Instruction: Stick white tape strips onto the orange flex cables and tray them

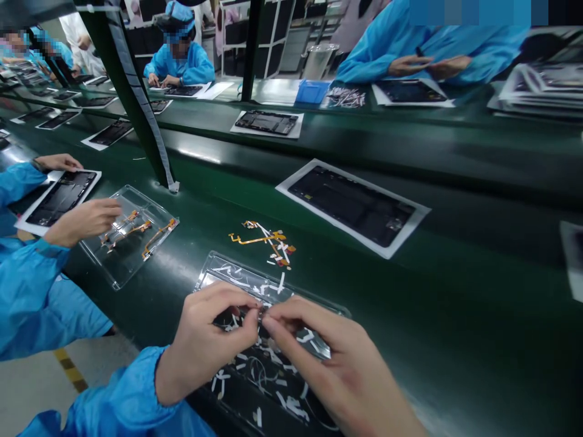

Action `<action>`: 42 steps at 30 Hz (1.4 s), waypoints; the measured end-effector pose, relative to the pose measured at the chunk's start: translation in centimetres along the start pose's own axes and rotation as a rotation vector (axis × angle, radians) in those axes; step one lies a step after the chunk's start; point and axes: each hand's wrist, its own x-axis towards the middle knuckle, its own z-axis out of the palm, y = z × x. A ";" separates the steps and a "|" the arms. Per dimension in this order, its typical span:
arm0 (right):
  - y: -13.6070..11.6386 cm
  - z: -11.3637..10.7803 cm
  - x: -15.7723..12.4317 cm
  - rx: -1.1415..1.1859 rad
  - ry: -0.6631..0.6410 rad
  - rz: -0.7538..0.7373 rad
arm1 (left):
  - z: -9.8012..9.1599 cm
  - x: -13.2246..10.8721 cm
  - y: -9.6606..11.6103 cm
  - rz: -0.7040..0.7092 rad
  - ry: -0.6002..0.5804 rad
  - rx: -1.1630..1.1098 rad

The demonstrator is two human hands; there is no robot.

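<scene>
Over a clear plastic tray (337,308), my left hand (212,337) and my right hand (325,355) meet with thumb and forefinger pinched. A tiny dark part (261,312) shows between the fingertips, too small to name. White paper strips (291,405) and thin wires (259,373) lie scattered in and around the tray below the hands. Just beyond the tray is a small pile of orange flex cables (276,238) with white strips on them.
A black device panel (350,197) on a white sheet lies ahead to the right, another (268,122) behind it. At left, a co-worker's hand (86,221) hovers by a clear tray (116,282) with flex cables. A dark post (132,97) rises from the green bench (204,203).
</scene>
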 end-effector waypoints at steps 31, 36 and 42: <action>0.1 0.4 -0.3 0.070 -0.086 0.089 | -0.7 0.4 0.1 0.101 -0.039 0.076; -0.1 -0.1 -0.1 0.232 -0.195 0.201 | -1.2 0.8 0.0 0.133 -0.146 0.009; 0.9 0.3 0.3 0.623 -0.388 0.416 | -1.0 0.7 0.2 0.152 -0.198 -0.086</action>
